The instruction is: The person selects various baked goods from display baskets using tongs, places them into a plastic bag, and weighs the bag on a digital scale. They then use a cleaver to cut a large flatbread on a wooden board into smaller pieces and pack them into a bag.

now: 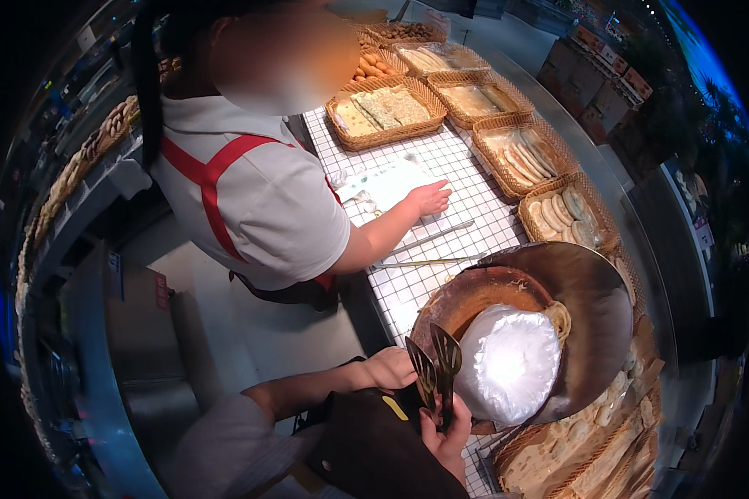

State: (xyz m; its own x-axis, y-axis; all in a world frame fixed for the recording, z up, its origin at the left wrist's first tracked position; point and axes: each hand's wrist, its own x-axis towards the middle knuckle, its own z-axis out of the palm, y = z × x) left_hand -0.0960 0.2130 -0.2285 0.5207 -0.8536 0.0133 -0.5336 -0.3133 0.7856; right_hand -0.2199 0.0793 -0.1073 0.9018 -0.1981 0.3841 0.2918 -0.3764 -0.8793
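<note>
My right hand grips dark slotted food tongs, whose two flat heads point up and stand apart. My left hand is beside the tongs at the table's near edge, its fingers curled and partly hidden; whether it holds anything cannot be told. Just beyond the tongs, a bulging clear plastic bag with a glaring white top rests on a round brown wooden board. A beige twisted piece lies at the bag's far side. Behind them sits a large round metal pan.
A co-worker in a red-strapped apron stands at the left, one hand over white plastic bags. Metal tongs lie on the checked tabletop. Wicker baskets of flatbreads line the far side; another basket stands near right.
</note>
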